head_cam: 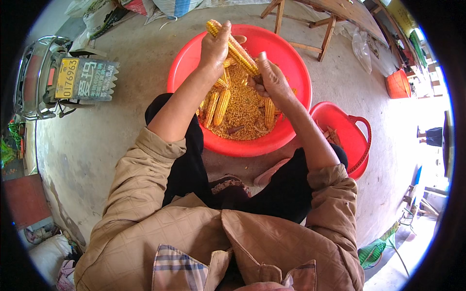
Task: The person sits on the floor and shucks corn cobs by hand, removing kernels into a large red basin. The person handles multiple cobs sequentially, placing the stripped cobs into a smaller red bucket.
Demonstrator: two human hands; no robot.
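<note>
An ear of dried corn (238,51), partly stripped of its kernels, is held at a slant above a large red plastic basin (251,148). My left hand (215,47) grips its upper end, thumb laid along the cob. Around the lower end closes my right hand (270,77), thumb raised. Loose yellow kernels (244,109) cover the basin's floor. Whole ears lie on them, among them one ear (222,107) at the left and another ear (269,113) at the right. A dark brown pointed piece (235,129) rests near the front; its kind is unclear.
Beside my right knee stands a red handled basket (349,145) with bare cobs (331,134). A wooden bench (324,22) is beyond the basin at the right, near an orange bucket (398,84). A parked vehicle's rear (43,80) is at the left. Filled sacks (178,7) lie at the back.
</note>
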